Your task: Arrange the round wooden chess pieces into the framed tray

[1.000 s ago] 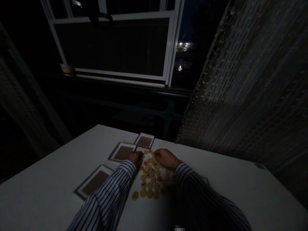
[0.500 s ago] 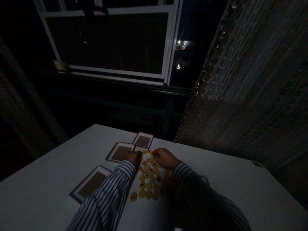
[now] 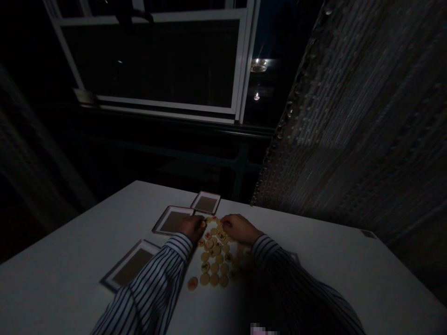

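Round pale wooden xiangqi pieces [image 3: 214, 268], some with red or black characters and some plain side up, lie in a loose patch on the white table. At the patch's far left edge, my left hand [image 3: 190, 227] has its fingers closed at a piece with a red mark [image 3: 203, 224]. My right hand [image 3: 240, 228] curls over the far right part of the patch, fingertips down among the pieces; what they hold, if anything, is hidden. One red-marked piece [image 3: 192, 283] lies apart at the near left. My right forearm's shadow darkens the pieces beside it.
Shallow frame-like trays stand left of and behind the pieces: a near one [image 3: 143, 246], a middle one [image 3: 162, 223] and a far one [image 3: 216, 200]. A small flat card [image 3: 368, 234] lies at the table's right corner. A beaded string curtain [image 3: 314, 139] hangs beyond the table's right side.
The view has shifted slightly. My left hand has moved a little up and left, with a red-marked piece now showing at its fingertips. My right hand stays nearly in place.
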Demonstrator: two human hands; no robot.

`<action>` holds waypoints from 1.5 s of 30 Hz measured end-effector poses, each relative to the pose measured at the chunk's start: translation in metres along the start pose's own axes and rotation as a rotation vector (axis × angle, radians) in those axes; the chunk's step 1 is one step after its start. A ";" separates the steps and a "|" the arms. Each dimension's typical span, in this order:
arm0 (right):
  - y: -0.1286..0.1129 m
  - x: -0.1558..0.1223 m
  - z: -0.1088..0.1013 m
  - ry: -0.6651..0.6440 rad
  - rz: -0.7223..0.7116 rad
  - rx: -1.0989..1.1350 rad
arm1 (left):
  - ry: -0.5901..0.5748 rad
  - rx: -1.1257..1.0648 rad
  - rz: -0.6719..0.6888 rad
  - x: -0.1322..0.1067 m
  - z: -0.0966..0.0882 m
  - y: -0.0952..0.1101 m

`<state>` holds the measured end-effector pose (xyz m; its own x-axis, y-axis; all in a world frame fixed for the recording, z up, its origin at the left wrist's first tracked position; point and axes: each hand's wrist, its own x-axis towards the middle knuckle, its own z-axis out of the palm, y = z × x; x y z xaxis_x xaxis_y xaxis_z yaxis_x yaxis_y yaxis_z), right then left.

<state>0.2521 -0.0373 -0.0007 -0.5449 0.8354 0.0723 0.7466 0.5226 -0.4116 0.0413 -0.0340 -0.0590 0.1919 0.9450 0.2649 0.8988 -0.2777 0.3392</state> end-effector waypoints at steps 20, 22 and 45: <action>-0.001 -0.036 -0.034 0.108 -0.048 0.014 | 0.097 -0.165 0.093 -0.017 -0.022 0.038; -0.002 -0.041 -0.038 0.114 -0.052 0.023 | 0.111 -0.183 0.116 -0.019 -0.022 0.043; 0.018 -0.104 -0.050 0.276 0.034 0.197 | 0.184 -0.349 0.235 -0.021 -0.014 0.112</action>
<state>0.3412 -0.1067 0.0302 -0.3771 0.8803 0.2879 0.6598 0.4735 -0.5835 0.1325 -0.0870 -0.0140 0.2736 0.8116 0.5162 0.6463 -0.5526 0.5262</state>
